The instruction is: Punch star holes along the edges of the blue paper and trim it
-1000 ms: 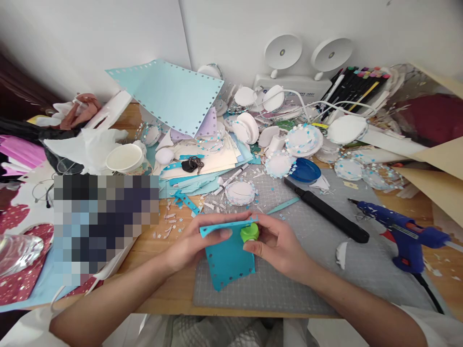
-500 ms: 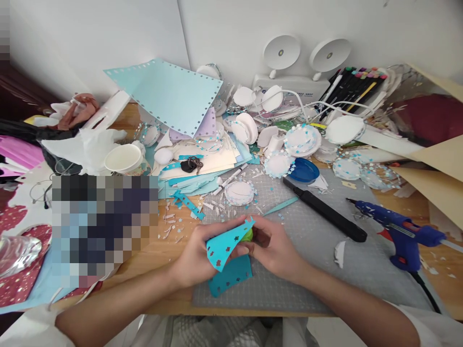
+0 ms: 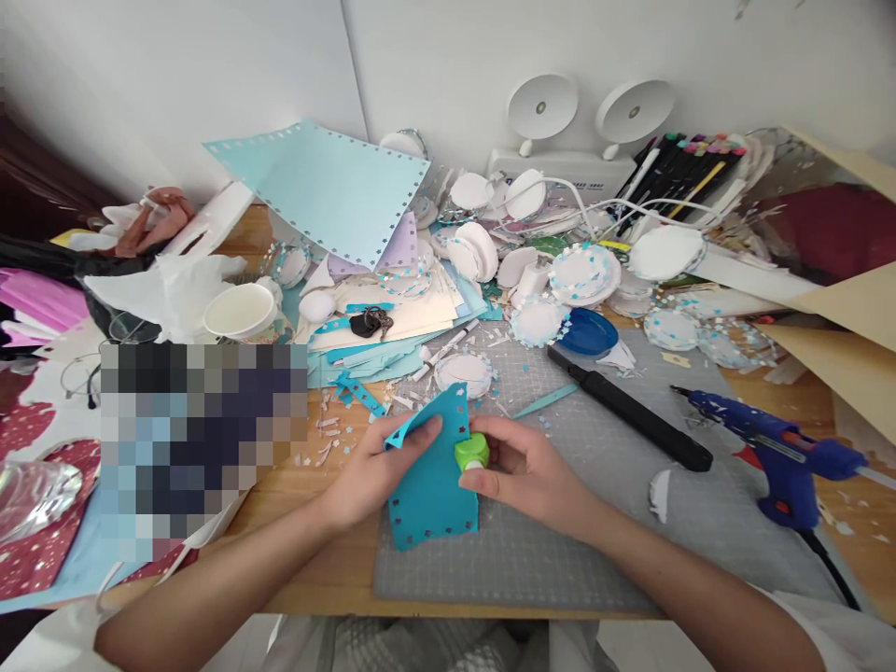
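Pinched in my left hand (image 3: 374, 467) is a sheet of blue paper (image 3: 435, 499), curled over at its upper left and pierced with small flower-shaped holes along its edges. At the sheet's right edge sits a small green and white craft punch (image 3: 473, 452), gripped between the thumb and fingers of my right hand (image 3: 536, 471). Both hands are above a grey cutting mat (image 3: 560, 569). Whether the paper is inside the punch's slot I cannot tell.
A black utility knife (image 3: 634, 415) and a blue glue gun (image 3: 777, 448) lie to the right. Behind are white discs (image 3: 584, 273) with blue trim, a blue lid (image 3: 592, 331), keys (image 3: 378, 320) and a light-blue sheet (image 3: 329, 191). A white cup (image 3: 240, 311) stands left.
The blue sheet has been turned and opened out, so its broad face and right edge now show. The punch, mostly hidden before, is now visible at that edge.
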Tool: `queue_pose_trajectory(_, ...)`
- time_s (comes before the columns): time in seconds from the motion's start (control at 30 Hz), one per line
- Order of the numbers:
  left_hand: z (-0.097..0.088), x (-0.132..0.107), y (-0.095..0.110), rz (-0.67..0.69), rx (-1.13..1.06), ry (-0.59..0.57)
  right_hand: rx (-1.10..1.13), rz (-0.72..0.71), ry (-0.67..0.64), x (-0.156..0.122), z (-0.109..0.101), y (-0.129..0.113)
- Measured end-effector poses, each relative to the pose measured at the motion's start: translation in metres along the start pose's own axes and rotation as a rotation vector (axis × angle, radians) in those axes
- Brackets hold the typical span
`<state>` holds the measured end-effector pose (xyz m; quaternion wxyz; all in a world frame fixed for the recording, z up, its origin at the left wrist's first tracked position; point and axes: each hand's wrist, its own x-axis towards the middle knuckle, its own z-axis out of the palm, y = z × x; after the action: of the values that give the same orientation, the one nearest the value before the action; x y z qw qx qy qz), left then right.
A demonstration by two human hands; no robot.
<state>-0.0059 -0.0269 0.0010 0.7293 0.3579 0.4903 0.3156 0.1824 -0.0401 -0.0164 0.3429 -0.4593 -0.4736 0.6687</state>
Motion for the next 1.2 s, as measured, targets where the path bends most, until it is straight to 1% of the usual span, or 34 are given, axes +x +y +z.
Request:
queue_pose_trajectory(0.13, -0.001, 0.003, -0.004, -0.061, -0.183, -0.041, 0.040, 0.009, 0.009, 0.000, 0.000, -0.001)
queue_pose_trajectory(0.27, -0.001, 0.006, 0.000, -0.087, -0.301, -0.057, 0.126, 0.019, -0.047, 0.000, -0.001, -0.003)
queue_pose_trajectory(0.33, -0.001, 0.006, 0.002, -0.093, -0.298, -0.055, 0.162, 0.024, -0.061, 0.000, -0.002, -0.004)
queue_pose_trajectory(0.43, -0.002, 0.005, 0.000, -0.072, -0.219, -0.019, 0.161, 0.033, -0.047, 0.000, -0.001, -0.005)
queue_pose_trajectory(0.53, -0.002, 0.005, -0.005, -0.057, -0.126, 0.006, 0.075, 0.027, -0.036, -0.001, 0.001, -0.005)
queue_pose_trajectory(0.63, -0.001, 0.004, -0.007, -0.054, -0.089, 0.002, -0.053, 0.002, -0.025, -0.001, 0.002, -0.007)
queue_pose_trajectory(0.7, -0.001, 0.003, -0.005, -0.027, -0.123, -0.033, -0.107, -0.023, -0.007, -0.003, 0.002, -0.009)
queue_pose_trajectory(0.8, -0.002, 0.000, 0.002, -0.028, -0.194, -0.174, -0.128, -0.071, 0.031, -0.004, 0.000, -0.010)
queue_pose_trajectory(0.83, -0.002, -0.001, 0.004, -0.031, -0.181, -0.226, -0.131, -0.082, 0.039, -0.004, -0.001, -0.009)
queue_pose_trajectory(0.9, 0.000, -0.003, 0.007, 0.000, -0.047, -0.298, -0.142, -0.104, 0.046, -0.004, -0.002, -0.009)
queue_pose_trajectory(0.97, 0.003, -0.003, 0.005, 0.097, 0.153, -0.281, -0.164, -0.133, 0.038, -0.003, -0.002, -0.008)
queue_pose_trajectory(1.03, 0.007, -0.003, 0.001, 0.199, 0.307, -0.220, -0.198, -0.168, 0.026, -0.001, 0.000, -0.007)
queue_pose_trajectory(1.1, 0.010, -0.003, -0.003, 0.255, 0.373, -0.180, -0.235, -0.177, 0.021, 0.000, 0.001, -0.007)
queue_pose_trajectory(1.2, 0.011, -0.004, -0.006, 0.278, 0.395, -0.182, -0.245, -0.153, 0.011, -0.001, 0.003, -0.005)
